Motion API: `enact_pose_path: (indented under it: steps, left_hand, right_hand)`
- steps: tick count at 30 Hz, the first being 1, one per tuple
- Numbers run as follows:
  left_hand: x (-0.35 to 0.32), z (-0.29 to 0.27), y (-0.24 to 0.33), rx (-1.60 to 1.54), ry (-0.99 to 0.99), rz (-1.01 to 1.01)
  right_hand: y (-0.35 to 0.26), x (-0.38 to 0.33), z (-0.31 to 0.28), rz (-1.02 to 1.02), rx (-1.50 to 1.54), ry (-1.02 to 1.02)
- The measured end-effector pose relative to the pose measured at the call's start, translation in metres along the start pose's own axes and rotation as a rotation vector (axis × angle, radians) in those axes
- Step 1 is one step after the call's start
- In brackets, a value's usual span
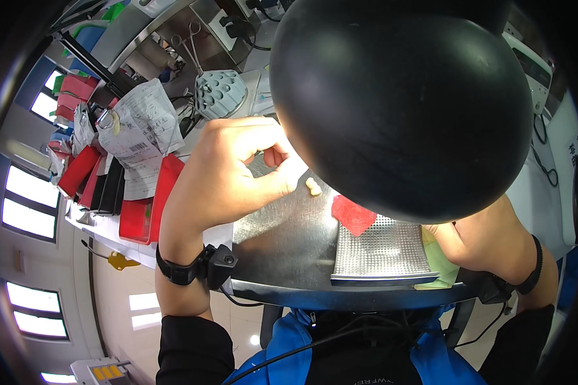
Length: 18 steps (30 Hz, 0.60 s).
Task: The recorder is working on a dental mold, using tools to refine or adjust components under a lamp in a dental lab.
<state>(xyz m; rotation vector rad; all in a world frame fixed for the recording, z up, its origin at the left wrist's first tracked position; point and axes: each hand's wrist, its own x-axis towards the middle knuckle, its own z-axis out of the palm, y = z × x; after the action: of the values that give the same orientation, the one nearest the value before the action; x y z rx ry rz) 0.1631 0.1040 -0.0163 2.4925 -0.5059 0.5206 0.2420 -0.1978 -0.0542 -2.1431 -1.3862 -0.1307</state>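
Under the rim of the black dome (398,109), the left hand (226,170) curls, thumb and index finger bent toward one another in a loose ring; index tip hidden, so cannot tell whether they meet or grip anything. Right hand (485,240) comes in from the other side, its fingertips lost behind the dome: together, apart or holding something, cannot tell. Just beside the left thumb, a small cream piece (313,187), lumpy, lies loose on the metal tabletop (276,253), no visible finger on it. Next outward, a red pad (356,217) overlaps the far edge of a textured metal plate (384,253); green paper (442,263) shows at the plate's right. Farther off to the left, a grey holder (218,93) with round holes, red trays (167,196) and printed papers (138,131). Step in hand, as I judge it: close, two-handed work beneath the dome, its contact point out of sight. Next move seems to call for steady wrists, a light fingertip pinch, and care not to brush the loose piece aside.
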Motion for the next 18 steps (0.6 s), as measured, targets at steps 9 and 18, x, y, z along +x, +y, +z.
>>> enact_pose_path:
  steps: [9,18]
  left_hand:
    - [-0.001,0.004,0.007,-0.041,0.027,0.028]
    - [-0.001,0.021,0.018,0.257,0.125,0.279]
  right_hand:
    - [0.001,0.001,0.001,-0.025,-0.047,0.007]
    - [-0.001,0.001,-0.005,-0.048,-0.151,-0.053]
